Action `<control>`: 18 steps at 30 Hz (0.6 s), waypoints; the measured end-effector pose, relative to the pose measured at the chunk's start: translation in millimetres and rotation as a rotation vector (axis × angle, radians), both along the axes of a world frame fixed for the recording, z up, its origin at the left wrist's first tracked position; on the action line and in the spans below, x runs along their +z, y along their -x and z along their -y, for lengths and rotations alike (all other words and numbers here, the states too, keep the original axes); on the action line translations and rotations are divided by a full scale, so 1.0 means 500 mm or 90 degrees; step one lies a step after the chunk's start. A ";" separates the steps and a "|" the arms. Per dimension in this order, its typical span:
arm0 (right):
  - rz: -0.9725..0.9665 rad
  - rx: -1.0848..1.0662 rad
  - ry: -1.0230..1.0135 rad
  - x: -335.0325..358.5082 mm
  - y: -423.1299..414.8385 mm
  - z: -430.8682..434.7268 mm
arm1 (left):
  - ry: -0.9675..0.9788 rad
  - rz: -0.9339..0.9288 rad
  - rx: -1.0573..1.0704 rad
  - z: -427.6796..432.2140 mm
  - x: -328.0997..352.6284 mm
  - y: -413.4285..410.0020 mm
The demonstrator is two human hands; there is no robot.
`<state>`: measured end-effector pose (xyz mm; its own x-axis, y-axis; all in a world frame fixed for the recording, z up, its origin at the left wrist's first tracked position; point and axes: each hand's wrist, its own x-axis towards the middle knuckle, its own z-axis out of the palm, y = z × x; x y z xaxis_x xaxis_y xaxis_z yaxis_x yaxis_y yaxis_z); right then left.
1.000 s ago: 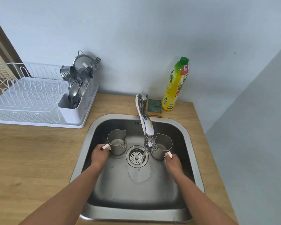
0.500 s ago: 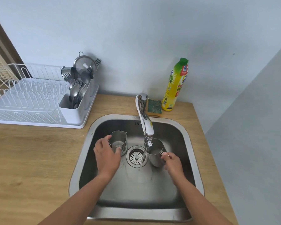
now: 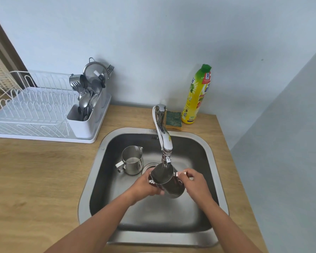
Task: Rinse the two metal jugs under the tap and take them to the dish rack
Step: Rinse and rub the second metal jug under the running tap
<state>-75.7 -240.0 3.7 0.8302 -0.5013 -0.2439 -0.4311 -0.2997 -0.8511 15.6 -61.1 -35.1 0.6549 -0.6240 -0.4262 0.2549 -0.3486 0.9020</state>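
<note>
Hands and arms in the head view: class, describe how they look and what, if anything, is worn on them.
Both forearms are bare all the way to the bottom edge of the picture: no sleeves show. The left hand and the right hand are gloveless. No watch, bracelet or ring can be made out on either wrist or on the fingers that show.

Both bare forearms reach forward and converge over the basin. The left hand [image 3: 144, 185] cups the jug [image 3: 167, 181] from its near left side, fingers apparently wrapped underneath. The right hand [image 3: 192, 182] pinches its handle between thumb and forefinger.
</note>
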 end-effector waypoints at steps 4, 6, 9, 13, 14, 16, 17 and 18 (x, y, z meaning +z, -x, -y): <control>0.005 -0.026 -0.025 -0.010 0.008 0.024 | 0.001 0.017 0.021 0.021 0.000 -0.001; 0.017 -0.046 -0.075 -0.019 0.009 0.028 | 0.005 0.049 0.041 0.031 0.005 -0.006; 0.044 -0.058 -0.161 -0.032 0.004 0.025 | -0.017 0.118 0.054 0.032 0.015 -0.020; 0.058 -0.071 -0.309 -0.053 -0.014 0.008 | -0.072 0.231 0.035 0.014 0.043 -0.032; 0.050 -0.073 -0.332 -0.057 -0.018 0.003 | -0.077 0.233 0.027 0.007 0.053 -0.033; 0.024 -0.058 -0.350 -0.062 -0.026 -0.007 | -0.094 0.233 0.001 -0.010 0.063 -0.040; 0.005 -0.038 -0.344 -0.061 -0.028 -0.011 | -0.095 0.216 -0.011 -0.019 0.059 -0.044; -0.018 -0.012 -0.329 -0.059 -0.029 -0.013 | -0.095 0.198 -0.019 -0.028 0.059 -0.044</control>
<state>-61.1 -233.4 -26.1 0.8114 -0.3240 -0.4866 -0.4578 0.1653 -0.8735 37.8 -46.9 -5.5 0.7505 -0.5908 -0.2960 -0.0371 -0.4849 0.8738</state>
